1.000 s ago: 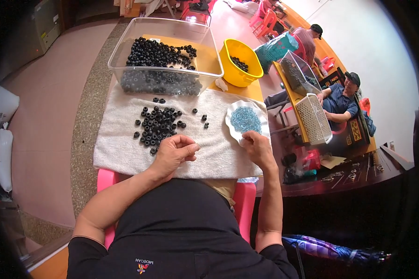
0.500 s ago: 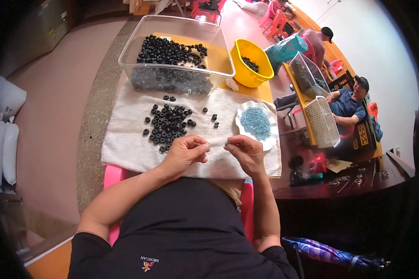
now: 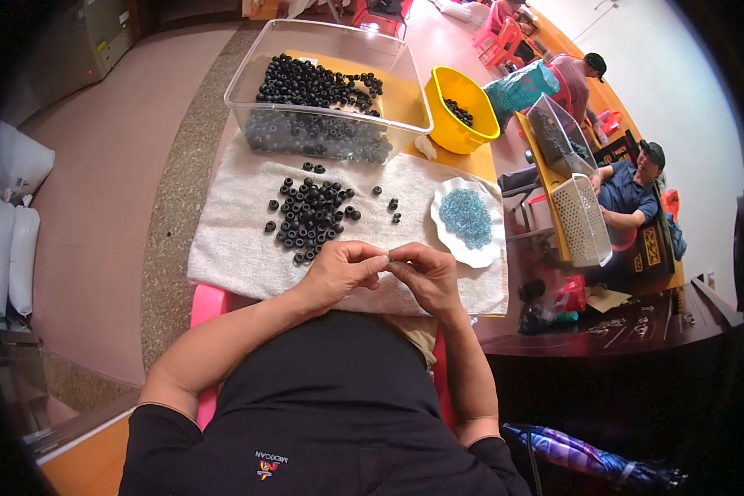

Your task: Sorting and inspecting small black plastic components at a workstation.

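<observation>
A small piece point(image 3: 390, 258) seems to be pinched where the fingers of both hands meet, above the near part of a pale cloth point(image 3: 231, 244); it is too small and too covered for its kind or long axis to be told. By the right hand point(image 3: 429, 275) it is apparently gripped between thumb and forefinger. On the left hand point(image 3: 339, 273) the thumb and forefinger are held together at the tips, with nothing seen to be gripped by them. The two sets of fingertips are all but touching, and no nearer hand can be picked out.

Ahead and to the left of the fingers, a loose heap of black round beads point(image 3: 316, 207) is spread, its near edge just beside the left hand. Straight ahead, a few stray beads point(image 3: 393, 203) are set apart. Ahead and to the right, nearer the right hand, clear blue bits point(image 3: 466, 217) are held in a white scalloped plate point(image 3: 475, 259).

Beyond the cloth, more black beads are contained in a clear tub point(image 3: 405, 128) and a yellow basin point(image 3: 450, 131), both borne by the wooden worktop point(image 3: 475, 165). Farther right, a co-worker point(image 3: 624, 197) is seated behind a white perforated basket point(image 3: 583, 221).
</observation>
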`<control>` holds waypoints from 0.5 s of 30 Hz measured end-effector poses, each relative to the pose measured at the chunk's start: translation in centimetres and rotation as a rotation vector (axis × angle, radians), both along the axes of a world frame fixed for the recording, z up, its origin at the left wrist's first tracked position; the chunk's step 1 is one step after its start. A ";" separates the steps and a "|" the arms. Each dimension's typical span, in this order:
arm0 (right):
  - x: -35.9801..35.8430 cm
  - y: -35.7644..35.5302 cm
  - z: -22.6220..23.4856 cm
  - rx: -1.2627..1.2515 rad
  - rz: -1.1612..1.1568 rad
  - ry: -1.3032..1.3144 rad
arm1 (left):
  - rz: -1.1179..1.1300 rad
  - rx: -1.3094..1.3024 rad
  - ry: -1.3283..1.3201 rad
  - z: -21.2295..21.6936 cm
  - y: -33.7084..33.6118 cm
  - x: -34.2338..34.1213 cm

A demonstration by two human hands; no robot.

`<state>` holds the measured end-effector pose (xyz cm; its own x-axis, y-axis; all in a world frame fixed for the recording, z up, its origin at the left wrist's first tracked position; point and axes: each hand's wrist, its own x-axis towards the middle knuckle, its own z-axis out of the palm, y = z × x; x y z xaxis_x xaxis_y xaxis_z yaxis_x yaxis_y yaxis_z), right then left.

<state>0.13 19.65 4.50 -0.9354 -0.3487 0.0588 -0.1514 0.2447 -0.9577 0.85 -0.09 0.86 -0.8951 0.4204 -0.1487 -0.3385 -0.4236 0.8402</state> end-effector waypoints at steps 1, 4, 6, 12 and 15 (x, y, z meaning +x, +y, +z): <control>0.0 0.0 0.0 -0.001 0.001 0.000 | 0.000 -0.014 0.002 -0.1 0.0 0.0; 0.1 -0.1 -0.2 0.026 -0.016 0.000 | 0.007 -0.014 0.020 -0.4 0.1 -0.1; 0.2 -0.2 -0.4 0.026 -0.033 0.010 | 0.008 -0.020 0.032 -0.4 0.1 -0.1; 0.1 -0.2 -1.0 -0.026 -0.046 0.025 | 0.016 -0.042 0.050 -0.1 0.1 -0.1; 0.2 -0.1 -1.1 -0.058 -0.039 -0.022 | 0.022 -0.047 0.051 -0.1 0.1 -0.1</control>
